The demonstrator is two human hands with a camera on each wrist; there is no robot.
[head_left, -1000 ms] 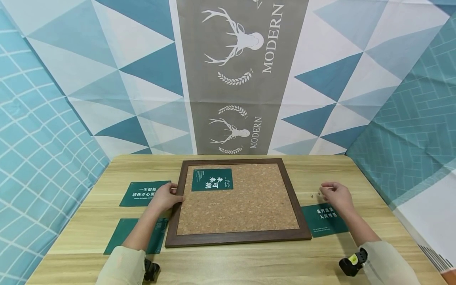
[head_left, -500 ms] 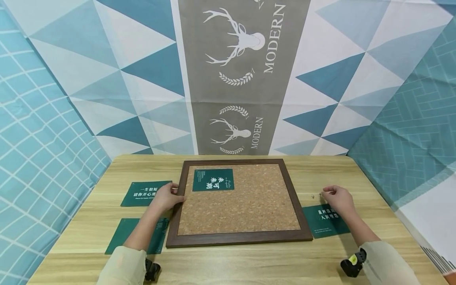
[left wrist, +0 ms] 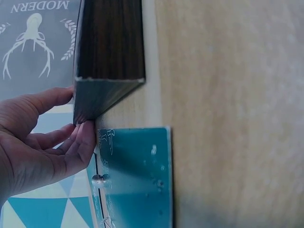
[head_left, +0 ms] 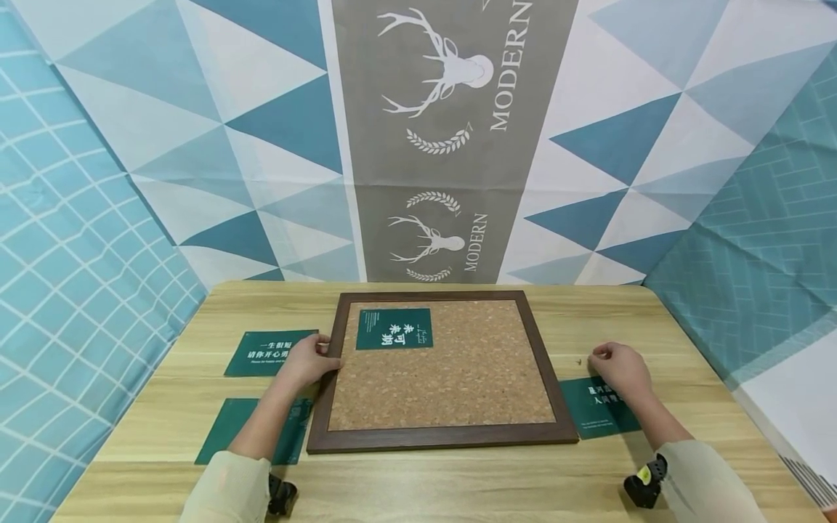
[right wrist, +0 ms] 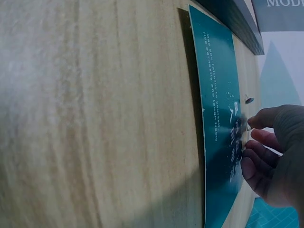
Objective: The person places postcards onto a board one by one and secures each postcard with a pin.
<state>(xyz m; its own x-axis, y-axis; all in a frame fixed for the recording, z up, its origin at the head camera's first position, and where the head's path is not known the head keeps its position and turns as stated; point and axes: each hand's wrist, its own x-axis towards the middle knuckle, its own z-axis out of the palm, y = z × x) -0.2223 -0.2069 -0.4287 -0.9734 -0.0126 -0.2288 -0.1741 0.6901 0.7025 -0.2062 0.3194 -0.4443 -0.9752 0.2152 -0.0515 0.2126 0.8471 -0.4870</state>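
Observation:
My left hand grips the left side of a cork board with a dark brown wooden frame, thumb on top and fingers at the outer edge. A green card with white writing lies in the board's upper left. My right hand is low over the table right of the board, above another green card. Its thumb and index finger pinch a tiny thumbtack, mostly hidden by the fingertips. A second thumbtack lies on the table beside them.
Two more green cards lie left of the board, one behind and one nearer the front, partly under the left forearm. A small round shiny piece shows by the rear card. The wooden table meets a patterned wall cloth.
My right hand has lowered slightly, its fingertips closing together over one of the thumbtacks. The left hand stays on the frame. The head view has shifted slightly.

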